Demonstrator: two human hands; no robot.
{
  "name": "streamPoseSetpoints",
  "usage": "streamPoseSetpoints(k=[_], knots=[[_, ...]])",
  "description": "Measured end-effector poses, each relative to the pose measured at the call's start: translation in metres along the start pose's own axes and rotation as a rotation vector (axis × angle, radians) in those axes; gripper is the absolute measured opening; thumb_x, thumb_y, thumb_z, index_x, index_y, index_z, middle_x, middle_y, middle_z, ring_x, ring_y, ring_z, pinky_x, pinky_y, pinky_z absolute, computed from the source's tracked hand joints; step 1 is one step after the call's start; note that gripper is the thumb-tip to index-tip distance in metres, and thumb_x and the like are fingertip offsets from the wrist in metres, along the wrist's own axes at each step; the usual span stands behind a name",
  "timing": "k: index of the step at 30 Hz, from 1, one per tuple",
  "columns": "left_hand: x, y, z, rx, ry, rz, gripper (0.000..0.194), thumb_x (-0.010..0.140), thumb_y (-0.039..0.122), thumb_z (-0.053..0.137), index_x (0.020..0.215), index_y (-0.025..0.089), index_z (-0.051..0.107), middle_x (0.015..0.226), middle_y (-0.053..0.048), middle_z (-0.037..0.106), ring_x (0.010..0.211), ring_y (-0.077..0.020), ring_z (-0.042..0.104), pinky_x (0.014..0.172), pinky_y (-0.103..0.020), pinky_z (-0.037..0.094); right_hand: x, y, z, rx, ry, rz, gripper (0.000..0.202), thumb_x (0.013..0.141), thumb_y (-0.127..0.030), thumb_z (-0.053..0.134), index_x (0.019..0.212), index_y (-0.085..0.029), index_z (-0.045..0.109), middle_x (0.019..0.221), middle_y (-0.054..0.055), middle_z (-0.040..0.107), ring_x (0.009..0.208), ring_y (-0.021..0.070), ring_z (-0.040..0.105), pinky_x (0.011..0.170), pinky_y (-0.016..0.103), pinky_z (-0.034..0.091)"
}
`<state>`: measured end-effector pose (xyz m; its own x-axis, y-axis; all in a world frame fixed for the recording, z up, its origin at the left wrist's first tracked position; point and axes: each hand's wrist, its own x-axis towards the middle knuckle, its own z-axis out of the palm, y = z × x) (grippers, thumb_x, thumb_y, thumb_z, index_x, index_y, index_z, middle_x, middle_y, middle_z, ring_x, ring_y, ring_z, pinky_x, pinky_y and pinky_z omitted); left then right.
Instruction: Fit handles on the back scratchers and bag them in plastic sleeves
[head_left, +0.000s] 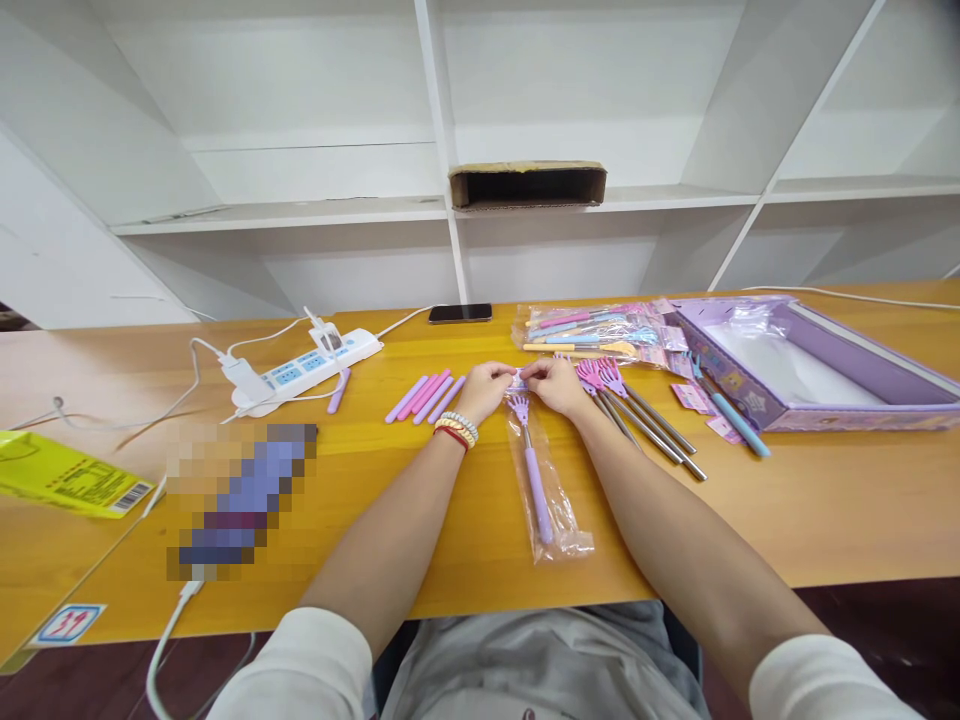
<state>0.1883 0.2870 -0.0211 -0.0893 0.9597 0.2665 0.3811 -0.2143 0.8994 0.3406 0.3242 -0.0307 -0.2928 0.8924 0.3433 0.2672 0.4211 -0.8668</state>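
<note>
A purple back scratcher point(535, 480) with a small claw-shaped head lies inside a clear plastic bag point(568, 515), handle toward me. At the bag's far end, a small pink-and-purple card point(517, 381) shows between my fingers. My left hand point(484, 393) pinches the left side of this end, bracelets on its wrist. From the right, my right hand point(556, 385) pinches the same end. My fingers partly cover the card. Beside my right hand lie several metal rods with pink claw heads point(602, 375). Left of my left hand are loose purple and pink handle tubes point(425, 397).
Bagged back scratchers point(592, 330) lie behind my right hand. Farther right are a purple box point(825, 418) and a blue back scratcher point(739, 422). A power strip point(300, 372) with cables, a pixelated object point(251, 495) and a yellow packet point(67, 475) occupy the left. A phone point(460, 313) lies behind.
</note>
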Motion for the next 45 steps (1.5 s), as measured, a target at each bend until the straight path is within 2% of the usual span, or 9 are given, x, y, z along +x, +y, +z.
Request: streamPoseSetpoints(k=[4, 9, 13, 15, 20, 24, 30, 39, 45], knots=[[0.0, -0.002, 0.0, 0.019, 0.023, 0.026, 0.017, 0.066, 0.012, 0.059, 0.079, 0.015, 0.069, 0.083, -0.007, 0.069, 0.076, -0.017, 0.061, 0.075, -0.03, 0.047, -0.001, -0.004, -0.001, -0.034, -0.004, -0.014, 0.019, 0.061, -0.009, 0.054, 0.068, -0.018, 0.069, 0.072, 0.002, 0.068, 0.072, 0.0166, 0.061, 0.074, 0.03, 0.048], [0.001, -0.006, 0.001, 0.016, 0.018, 0.07, 0.016, 0.068, 0.014, 0.06, 0.081, 0.015, 0.068, 0.086, -0.008, 0.068, 0.081, -0.0176, 0.061, 0.078, -0.032, 0.047, -0.003, -0.005, 0.001, 0.041, -0.013, -0.068, 0.011, 0.065, -0.021, 0.06, 0.073, -0.015, 0.065, 0.074, 0.004, 0.066, 0.07, 0.0159, 0.06, 0.069, 0.029, 0.048], [0.001, -0.008, 0.002, -0.003, 0.006, 0.094, 0.019, 0.067, 0.012, 0.058, 0.084, 0.014, 0.068, 0.085, -0.007, 0.068, 0.078, -0.017, 0.061, 0.076, -0.032, 0.048, -0.003, -0.003, 0.004, 0.046, 0.111, -0.079, 0.032, 0.063, -0.024, 0.063, 0.093, -0.014, 0.058, 0.079, 0.004, 0.064, 0.066, 0.0136, 0.057, 0.064, 0.027, 0.047], [0.001, -0.008, 0.002, -0.021, -0.003, 0.088, 0.024, 0.065, 0.008, 0.056, 0.085, 0.014, 0.068, 0.086, -0.006, 0.068, 0.077, -0.0162, 0.061, 0.076, -0.031, 0.048, -0.002, -0.002, 0.005, 0.011, 0.1, -0.082, 0.038, 0.065, -0.024, 0.062, 0.101, -0.014, 0.055, 0.076, 0.002, 0.063, 0.062, 0.0126, 0.055, 0.062, 0.027, 0.046], [0.0, -0.007, 0.003, -0.043, 0.011, 0.071, 0.025, 0.063, 0.004, 0.055, 0.082, 0.015, 0.067, 0.087, -0.005, 0.067, 0.08, -0.0156, 0.06, 0.078, -0.029, 0.047, 0.0, 0.001, 0.004, -0.059, 0.003, -0.081, 0.021, 0.07, -0.02, 0.056, 0.089, -0.014, 0.063, 0.069, 0.002, 0.063, 0.06, 0.0129, 0.055, 0.062, 0.027, 0.045], [-0.002, -0.004, 0.003, -0.004, 0.029, 0.07, 0.017, 0.065, 0.012, 0.061, 0.081, 0.016, 0.062, 0.077, -0.002, 0.063, 0.069, -0.0128, 0.057, 0.069, -0.027, 0.045, 0.0, 0.001, 0.005, -0.052, -0.021, -0.077, 0.027, 0.07, -0.014, 0.053, 0.094, -0.013, 0.065, 0.072, 0.003, 0.064, 0.063, 0.014, 0.058, 0.063, 0.027, 0.046], [-0.003, -0.004, 0.004, -0.01, 0.098, 0.058, 0.037, 0.059, 0.014, 0.07, 0.092, 0.018, 0.054, 0.073, 0.001, 0.058, 0.066, -0.011, 0.054, 0.066, -0.024, 0.042, -0.004, -0.01, 0.005, -0.056, -0.017, -0.053, 0.027, 0.064, -0.011, 0.057, 0.089, -0.013, 0.067, 0.07, 0.003, 0.066, 0.058, 0.0125, 0.057, 0.061, 0.025, 0.046], [0.001, -0.012, 0.004, 0.035, 0.042, 0.087, 0.034, 0.064, 0.001, 0.055, 0.095, 0.015, 0.056, 0.086, -0.005, 0.063, 0.075, -0.0141, 0.059, 0.072, -0.027, 0.045, -0.002, -0.004, 0.004, -0.067, -0.039, -0.081, 0.035, 0.063, -0.004, 0.05, 0.092, -0.013, 0.067, 0.077, 0.004, 0.068, 0.062, 0.0137, 0.059, 0.063, 0.026, 0.047], [-0.001, -0.011, 0.005, 0.038, 0.039, 0.07, 0.037, 0.064, 0.006, 0.061, 0.099, 0.016, 0.058, 0.079, -0.004, 0.064, 0.07, -0.014, 0.059, 0.069, -0.027, 0.046, -0.002, -0.003, 0.004, -0.179, -0.004, -0.063, 0.028, 0.064, -0.016, 0.059, 0.091, -0.014, 0.067, 0.069, 0.002, 0.066, 0.057, 0.0135, 0.056, 0.058, 0.026, 0.045]])
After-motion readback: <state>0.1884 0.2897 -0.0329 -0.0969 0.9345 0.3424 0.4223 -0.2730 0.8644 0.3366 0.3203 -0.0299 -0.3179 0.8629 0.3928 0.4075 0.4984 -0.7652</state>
